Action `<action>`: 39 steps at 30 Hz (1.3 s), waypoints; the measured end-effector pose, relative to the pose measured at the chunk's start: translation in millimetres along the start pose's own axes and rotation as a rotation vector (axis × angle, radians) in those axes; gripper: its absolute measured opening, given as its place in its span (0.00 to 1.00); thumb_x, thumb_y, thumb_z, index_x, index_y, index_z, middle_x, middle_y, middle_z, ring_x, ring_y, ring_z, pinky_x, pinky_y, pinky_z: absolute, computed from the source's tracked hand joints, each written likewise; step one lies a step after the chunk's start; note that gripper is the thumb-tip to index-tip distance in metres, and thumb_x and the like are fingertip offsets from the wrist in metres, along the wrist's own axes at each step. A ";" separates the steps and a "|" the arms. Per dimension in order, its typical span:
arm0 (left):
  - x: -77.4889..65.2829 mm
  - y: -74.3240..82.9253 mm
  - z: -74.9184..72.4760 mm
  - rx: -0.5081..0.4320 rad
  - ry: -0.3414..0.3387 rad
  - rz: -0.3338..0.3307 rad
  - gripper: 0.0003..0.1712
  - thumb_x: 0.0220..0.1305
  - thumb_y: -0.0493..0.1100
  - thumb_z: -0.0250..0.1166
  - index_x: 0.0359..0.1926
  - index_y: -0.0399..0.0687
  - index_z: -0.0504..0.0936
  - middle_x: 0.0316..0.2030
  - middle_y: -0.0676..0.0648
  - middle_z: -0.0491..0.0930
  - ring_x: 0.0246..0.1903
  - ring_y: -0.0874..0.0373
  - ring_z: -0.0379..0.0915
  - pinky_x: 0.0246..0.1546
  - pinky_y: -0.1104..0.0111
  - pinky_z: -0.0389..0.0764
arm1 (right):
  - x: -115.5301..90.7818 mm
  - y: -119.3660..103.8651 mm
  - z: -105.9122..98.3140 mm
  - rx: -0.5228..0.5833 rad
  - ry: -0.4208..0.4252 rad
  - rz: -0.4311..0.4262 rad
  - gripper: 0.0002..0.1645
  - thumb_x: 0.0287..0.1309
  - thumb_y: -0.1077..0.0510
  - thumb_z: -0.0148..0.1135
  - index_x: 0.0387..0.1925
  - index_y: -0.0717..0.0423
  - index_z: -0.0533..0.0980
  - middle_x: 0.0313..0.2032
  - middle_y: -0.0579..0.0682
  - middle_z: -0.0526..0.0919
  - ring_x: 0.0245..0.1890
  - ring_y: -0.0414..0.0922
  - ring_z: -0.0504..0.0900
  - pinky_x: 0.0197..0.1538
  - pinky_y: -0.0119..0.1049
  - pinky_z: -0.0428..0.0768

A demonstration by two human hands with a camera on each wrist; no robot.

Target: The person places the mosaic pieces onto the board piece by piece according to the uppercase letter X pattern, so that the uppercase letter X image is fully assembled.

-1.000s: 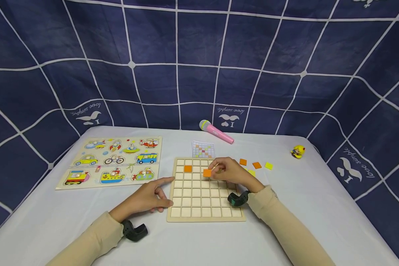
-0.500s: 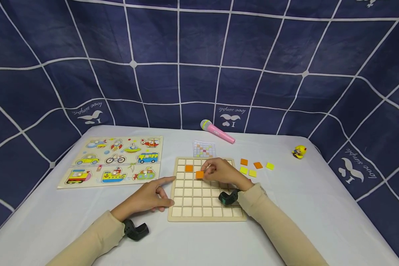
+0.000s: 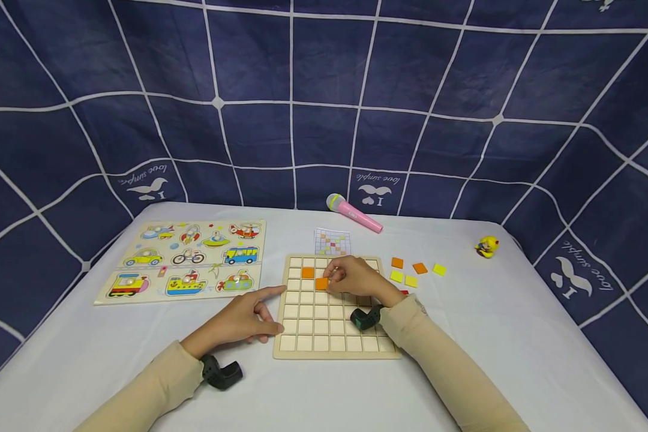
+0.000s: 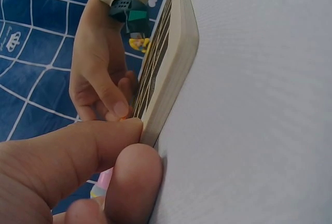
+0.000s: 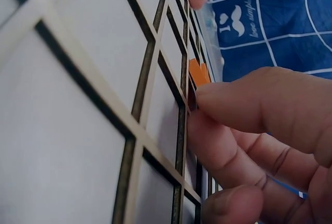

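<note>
My right hand pinches an orange square tile at the wooden grid board, over a cell in the third row from the top. In the right wrist view the tile stands tilted against the grid, beyond my thumb and fingertip. Another orange tile lies in a cell one row higher and one column to the left. At the board's left edge rests my left hand, its index finger and thumb touching the rim. The left wrist view shows these fingertips against the board's side. My right hand covers several cells.
Loose orange tiles and yellow tiles lie right of the board, with a red tile partly hidden by my wrist. Behind the board are a printed pattern card and a pink microphone. A vehicle puzzle lies left, a yellow figurine right.
My right hand has moved left across the board with the orange tile and lowered it toward a cell beside the placed tile. The left hand keeps its place at the rim.
</note>
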State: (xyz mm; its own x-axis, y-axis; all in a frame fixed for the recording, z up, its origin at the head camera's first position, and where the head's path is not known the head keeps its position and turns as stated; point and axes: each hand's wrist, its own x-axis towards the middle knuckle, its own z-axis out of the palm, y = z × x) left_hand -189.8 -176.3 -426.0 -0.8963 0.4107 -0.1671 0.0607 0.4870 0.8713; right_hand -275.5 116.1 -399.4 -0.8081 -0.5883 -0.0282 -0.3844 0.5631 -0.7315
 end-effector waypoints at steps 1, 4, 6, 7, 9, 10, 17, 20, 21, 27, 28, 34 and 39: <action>0.1 -0.1 0.1 0.001 0.000 0.000 0.50 0.61 0.41 0.81 0.80 0.38 0.67 0.29 0.46 0.83 0.22 0.57 0.81 0.19 0.69 0.74 | 0.3 -0.5 0.0 -0.004 -0.003 0.005 0.11 0.59 0.67 0.75 0.44 0.62 0.85 0.27 0.43 0.83 0.27 0.36 0.75 0.36 0.30 0.74; 0.4 -0.4 0.0 0.005 -0.001 0.001 0.50 0.61 0.41 0.81 0.80 0.38 0.67 0.29 0.47 0.83 0.21 0.57 0.81 0.19 0.69 0.75 | 0.9 -1.4 -0.2 -0.021 -0.013 0.019 0.11 0.59 0.67 0.74 0.43 0.62 0.85 0.27 0.43 0.83 0.27 0.36 0.73 0.34 0.29 0.72; 0.5 -0.5 -0.1 0.007 -0.001 0.001 0.50 0.61 0.41 0.81 0.80 0.38 0.68 0.29 0.47 0.83 0.21 0.57 0.80 0.19 0.69 0.75 | 1.5 -1.6 -0.3 -0.026 -0.018 0.024 0.10 0.59 0.67 0.74 0.43 0.61 0.85 0.27 0.43 0.82 0.26 0.36 0.73 0.33 0.29 0.71; 0.6 -0.5 -0.1 0.007 0.000 0.001 0.50 0.61 0.41 0.81 0.80 0.38 0.68 0.29 0.47 0.83 0.21 0.57 0.80 0.19 0.69 0.75 | 1.8 -1.6 -0.4 -0.027 -0.020 0.023 0.10 0.58 0.67 0.74 0.43 0.61 0.85 0.26 0.43 0.82 0.26 0.36 0.73 0.33 0.29 0.70; 0.6 -0.6 -0.2 0.004 0.000 -0.001 0.50 0.61 0.41 0.81 0.80 0.39 0.68 0.29 0.47 0.84 0.21 0.57 0.80 0.19 0.69 0.75 | 2.3 -1.4 -0.5 -0.029 -0.023 0.020 0.10 0.58 0.68 0.74 0.43 0.62 0.85 0.26 0.43 0.82 0.26 0.36 0.73 0.33 0.29 0.70; 0.7 -0.6 -0.3 0.002 0.000 -0.001 0.50 0.61 0.41 0.81 0.80 0.39 0.68 0.29 0.47 0.84 0.21 0.57 0.80 0.19 0.69 0.75 | 2.4 -1.3 -0.6 -0.029 -0.024 0.017 0.11 0.58 0.68 0.74 0.43 0.62 0.85 0.26 0.43 0.82 0.26 0.36 0.73 0.34 0.29 0.71; 0.7 -0.5 -0.4 0.001 -0.001 0.000 0.50 0.61 0.41 0.81 0.80 0.38 0.68 0.29 0.47 0.83 0.22 0.57 0.81 0.19 0.70 0.75 | -1.0 -0.1 -2.8 -0.024 -0.024 0.001 0.12 0.60 0.67 0.75 0.45 0.62 0.85 0.27 0.43 0.82 0.27 0.36 0.74 0.37 0.30 0.73; 0.6 -0.8 -0.2 0.001 -0.001 0.002 0.50 0.61 0.41 0.81 0.80 0.38 0.67 0.29 0.47 0.83 0.21 0.57 0.81 0.19 0.70 0.75 | -4.5 0.8 -5.1 -0.019 -0.017 -0.008 0.11 0.62 0.66 0.74 0.46 0.62 0.85 0.28 0.44 0.83 0.27 0.36 0.74 0.36 0.31 0.73; 0.5 -1.0 -0.1 0.001 0.000 0.003 0.50 0.61 0.40 0.81 0.80 0.38 0.67 0.29 0.47 0.83 0.21 0.57 0.81 0.19 0.70 0.75 | -6.0 2.0 -6.2 -0.015 -0.014 -0.012 0.11 0.63 0.65 0.74 0.47 0.62 0.85 0.29 0.44 0.84 0.26 0.37 0.73 0.35 0.31 0.72; 0.7 -1.1 0.0 0.002 -0.002 0.010 0.50 0.61 0.40 0.81 0.80 0.38 0.67 0.29 0.47 0.83 0.21 0.57 0.80 0.19 0.70 0.75 | -19.1 11.1 -15.5 0.065 -0.023 -0.045 0.11 0.68 0.63 0.72 0.49 0.61 0.85 0.32 0.45 0.84 0.27 0.40 0.71 0.34 0.31 0.70; 0.8 -1.1 -0.1 0.003 -0.003 0.011 0.50 0.61 0.40 0.81 0.80 0.38 0.67 0.29 0.47 0.83 0.20 0.57 0.80 0.19 0.70 0.75 | -21.9 12.1 -17.5 0.078 -0.024 -0.046 0.11 0.68 0.62 0.71 0.50 0.61 0.85 0.32 0.45 0.83 0.27 0.41 0.70 0.33 0.31 0.70; 0.4 -0.7 -0.5 0.010 -0.003 0.013 0.50 0.61 0.41 0.81 0.80 0.38 0.67 0.29 0.47 0.84 0.20 0.57 0.79 0.19 0.69 0.75 | -39.2 20.7 -29.8 0.126 -0.001 -0.067 0.13 0.69 0.64 0.68 0.52 0.64 0.84 0.32 0.46 0.83 0.24 0.40 0.67 0.30 0.30 0.67; -0.3 0.4 -0.8 0.015 -0.004 0.018 0.50 0.61 0.40 0.81 0.80 0.37 0.68 0.28 0.48 0.84 0.20 0.56 0.80 0.19 0.68 0.76 | -55.0 29.1 -40.5 0.146 0.046 -0.070 0.14 0.68 0.65 0.69 0.53 0.66 0.84 0.34 0.47 0.81 0.25 0.39 0.69 0.30 0.30 0.67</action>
State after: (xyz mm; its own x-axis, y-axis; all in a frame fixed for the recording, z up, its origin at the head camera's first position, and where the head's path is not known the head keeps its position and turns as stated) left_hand -189.9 -176.9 -425.3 -0.8934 0.4225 -0.1528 0.0838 0.4908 0.8672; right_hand -260.4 188.4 -391.5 -0.8023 -0.5943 0.0550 -0.3742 0.4290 -0.8221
